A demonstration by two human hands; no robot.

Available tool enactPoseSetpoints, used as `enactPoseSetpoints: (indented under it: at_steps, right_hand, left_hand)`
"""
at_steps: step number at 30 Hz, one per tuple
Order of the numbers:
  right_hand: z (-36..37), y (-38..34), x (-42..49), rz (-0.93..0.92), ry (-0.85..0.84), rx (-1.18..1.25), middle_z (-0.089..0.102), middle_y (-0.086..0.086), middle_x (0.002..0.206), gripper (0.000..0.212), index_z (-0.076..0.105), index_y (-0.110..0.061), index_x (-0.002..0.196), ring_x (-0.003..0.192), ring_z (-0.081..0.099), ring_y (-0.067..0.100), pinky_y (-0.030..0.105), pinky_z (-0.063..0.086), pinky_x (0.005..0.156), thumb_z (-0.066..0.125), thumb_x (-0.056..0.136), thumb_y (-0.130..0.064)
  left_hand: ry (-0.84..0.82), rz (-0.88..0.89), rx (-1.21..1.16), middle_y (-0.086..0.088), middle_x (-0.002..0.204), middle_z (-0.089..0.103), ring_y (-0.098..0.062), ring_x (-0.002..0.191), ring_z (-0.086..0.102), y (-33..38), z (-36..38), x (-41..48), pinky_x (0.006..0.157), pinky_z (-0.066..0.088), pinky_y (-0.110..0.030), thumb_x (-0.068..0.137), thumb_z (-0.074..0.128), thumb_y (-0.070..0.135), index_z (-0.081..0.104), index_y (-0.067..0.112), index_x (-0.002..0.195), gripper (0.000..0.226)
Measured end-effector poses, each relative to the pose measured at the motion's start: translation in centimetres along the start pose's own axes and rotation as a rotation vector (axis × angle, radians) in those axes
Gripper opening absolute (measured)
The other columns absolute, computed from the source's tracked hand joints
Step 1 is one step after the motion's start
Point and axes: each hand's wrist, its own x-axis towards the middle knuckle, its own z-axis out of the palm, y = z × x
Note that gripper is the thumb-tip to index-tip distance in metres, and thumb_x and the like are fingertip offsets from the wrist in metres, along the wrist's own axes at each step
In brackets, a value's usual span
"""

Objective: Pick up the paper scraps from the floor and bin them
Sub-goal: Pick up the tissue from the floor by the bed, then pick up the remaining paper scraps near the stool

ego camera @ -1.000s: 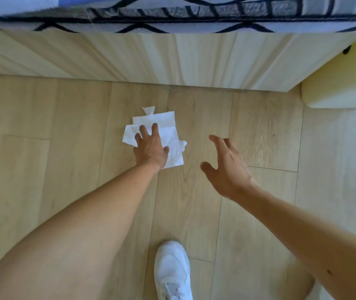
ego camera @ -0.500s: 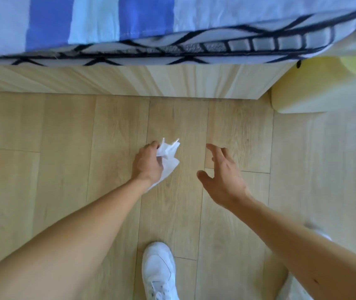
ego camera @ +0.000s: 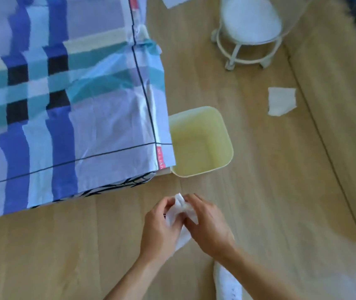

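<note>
Both hands hold a crumpled white paper scrap above the wooden floor. My left hand grips its left side and my right hand pinches its right side. A pale yellow square bin stands open just beyond the hands, at the bed's corner; I see nothing inside it. Another white paper scrap lies on the floor to the bin's right. A third scrap lies at the top edge, partly cut off.
A bed with a blue, teal and white checked cover fills the left. A white round stool stands at the top right. A wooden board or wall edge runs along the right. My white shoe is below the hands.
My left hand lifted the paper off the floor. The view swung up and right, showing the bin. My right hand joined the left on the scrap.
</note>
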Motion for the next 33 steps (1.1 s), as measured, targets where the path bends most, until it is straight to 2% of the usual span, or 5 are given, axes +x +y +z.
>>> enactPoseSetpoints:
  at_steps: [7, 12, 16, 22, 33]
  right_hand:
    - [-16.9, 3.5, -2.0, 0.178, 0.264, 0.244, 0.066, -0.025, 0.079, 0.037, 0.044, -0.039, 0.091, 0.067, 0.06, 0.001, 0.013, 0.043, 0.053, 0.071, 0.074, -0.019]
    - [-25.4, 4.1, -1.3, 0.185, 0.268, 0.423, 0.061, -0.019, 0.064, 0.026, 0.051, -0.03, 0.075, 0.054, 0.051, 0.002, 0.015, 0.036, 0.05, 0.072, 0.071, -0.015]
    - [-29.9, 3.0, 1.8, 0.162, 0.242, 0.505, 0.061, 0.002, 0.068, 0.02, 0.057, -0.015, 0.081, 0.059, 0.049, 0.007, 0.034, 0.043, 0.055, 0.076, 0.076, -0.013]
    - [-34.9, 4.8, 10.9, 0.218, 0.176, 0.525, 0.066, -0.006, 0.103, 0.029, 0.056, -0.025, 0.106, 0.087, 0.066, 0.007, 0.027, 0.057, 0.075, 0.073, 0.084, -0.033]
    - [-44.0, 22.6, 27.4, 0.517, 0.064, -0.127, 0.042, 0.007, 0.13, 0.062, 0.037, -0.019, 0.135, 0.085, 0.057, 0.024, 0.037, 0.05, 0.068, 0.067, 0.081, -0.013]
  left_hand:
    - [-0.157, 0.303, 0.208, 0.025, 0.124, 0.056, 0.004, 0.115, 0.055, 14.7, 7.7, 0.6, 0.094, 0.041, -0.009, 0.077, 0.073, 0.0, 0.05, 0.037, 0.127, 0.066]
    - [-0.169, 0.491, 0.265, 0.016, 0.108, 0.06, 0.009, 0.1, 0.058, 21.6, 11.7, 2.1, 0.085, 0.045, -0.007, 0.083, 0.073, 0.001, 0.061, 0.018, 0.119, 0.042]
    - [-0.088, 0.421, 0.243, 0.012, 0.084, 0.063, 0.002, 0.075, 0.06, 26.0, 12.3, 5.4, 0.066, 0.041, -0.004, 0.079, 0.072, -0.005, 0.066, 0.015, 0.095, 0.026]
    - [0.029, 0.195, 0.171, 0.006, 0.067, 0.062, -0.011, 0.063, 0.058, 29.9, 13.8, 13.9, 0.053, 0.042, -0.013, 0.083, 0.068, 0.0, 0.059, 0.019, 0.083, 0.021]
    - [0.119, 0.015, 0.23, 0.012, 0.061, 0.04, -0.005, 0.057, 0.042, 32.7, 21.5, 31.7, 0.05, 0.035, -0.008, 0.083, 0.068, 0.005, 0.058, 0.01, 0.085, 0.011]
